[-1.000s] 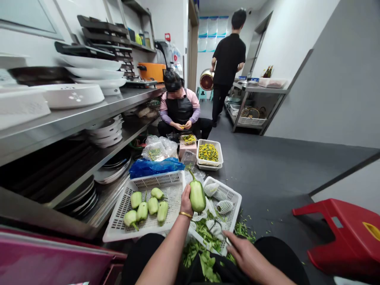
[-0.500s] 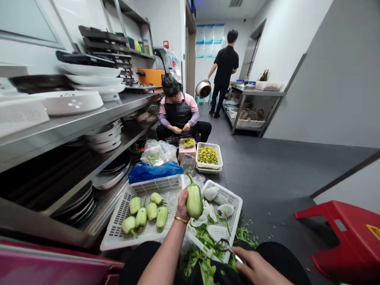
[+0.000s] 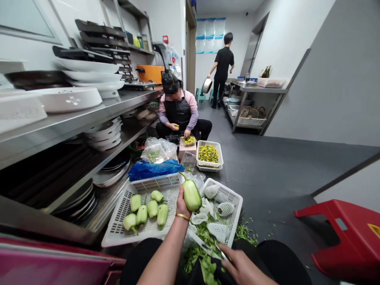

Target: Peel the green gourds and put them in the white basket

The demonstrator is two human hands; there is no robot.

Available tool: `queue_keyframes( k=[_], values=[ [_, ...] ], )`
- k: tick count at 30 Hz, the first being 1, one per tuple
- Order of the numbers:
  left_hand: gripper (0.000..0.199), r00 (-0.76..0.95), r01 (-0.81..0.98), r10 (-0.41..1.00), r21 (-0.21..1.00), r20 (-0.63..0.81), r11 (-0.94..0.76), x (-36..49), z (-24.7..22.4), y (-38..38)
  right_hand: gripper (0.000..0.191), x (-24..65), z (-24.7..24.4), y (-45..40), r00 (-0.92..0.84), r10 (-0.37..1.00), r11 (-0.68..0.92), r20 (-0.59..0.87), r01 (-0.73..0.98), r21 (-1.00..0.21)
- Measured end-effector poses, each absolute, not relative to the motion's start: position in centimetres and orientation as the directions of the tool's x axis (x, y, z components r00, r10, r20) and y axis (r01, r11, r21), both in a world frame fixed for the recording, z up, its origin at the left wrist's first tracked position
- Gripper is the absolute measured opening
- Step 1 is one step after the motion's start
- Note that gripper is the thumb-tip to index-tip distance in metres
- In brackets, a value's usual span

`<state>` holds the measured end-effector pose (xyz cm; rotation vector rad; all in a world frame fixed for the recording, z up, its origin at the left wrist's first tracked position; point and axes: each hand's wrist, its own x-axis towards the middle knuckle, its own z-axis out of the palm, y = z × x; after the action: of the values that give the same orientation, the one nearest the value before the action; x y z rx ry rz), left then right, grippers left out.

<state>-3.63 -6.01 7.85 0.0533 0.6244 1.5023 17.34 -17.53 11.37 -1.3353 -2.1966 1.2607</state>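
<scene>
My left hand (image 3: 183,204) is closed around a pale green eggplant (image 3: 192,194), its stem tilted up and to the left. Lower right, the fingers of my right hand (image 3: 237,261) are wrapped round a metal-handled peeler (image 3: 225,253), whose head is hard to make out over the greens. Several more green eggplants (image 3: 141,214) lie in a white slotted basket (image 3: 118,233) to the left. Under my hands, a second white basket (image 3: 237,209) holds white foam net sleeves (image 3: 218,230) and green peelings or leaves (image 3: 204,237).
Ahead, a seated person (image 3: 178,111) handles yellow flowers near a basket of yellow-and-green flowers (image 3: 208,153). Another person (image 3: 223,67) stands farther back holding a pot (image 3: 206,85). Steel shelves with dishes (image 3: 130,103) line the left; a red stool (image 3: 341,237) stands right.
The eggplant has tipped leftward and risen slightly in my left hand. My right hand has shifted left with the peeler. The seated person's hand has lowered to the flower box; the standing person has turned.
</scene>
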Motion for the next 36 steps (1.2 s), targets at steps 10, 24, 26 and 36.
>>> queue_keyframes(
  k=[10,24,26,36],
  values=[
    [0.040,-0.090,-0.895,0.933,0.440,-0.348,0.078,-2.2,8.3,-6.6,0.043,14.3,16.4,-10.3,-0.409,0.911,0.303,0.044,0.595,-0.745],
    [0.040,-0.143,-0.934,0.897,0.358,-0.418,0.018,-2.8,9.2,-6.6,0.047,13.7,14.3,-13.0,-0.426,0.902,0.322,0.070,0.553,-0.768],
    [0.039,-0.184,-0.929,0.876,0.371,-0.446,-0.006,-2.7,9.2,-6.7,0.047,13.3,12.8,-14.0,-0.411,0.908,0.311,0.078,0.539,-0.783],
    [0.037,-0.194,-0.948,0.864,0.316,-0.465,-0.042,-3.2,10.0,-6.6,0.046,14.6,13.6,-15.1,-0.433,0.894,0.348,0.113,0.514,-0.784]
  ],
)
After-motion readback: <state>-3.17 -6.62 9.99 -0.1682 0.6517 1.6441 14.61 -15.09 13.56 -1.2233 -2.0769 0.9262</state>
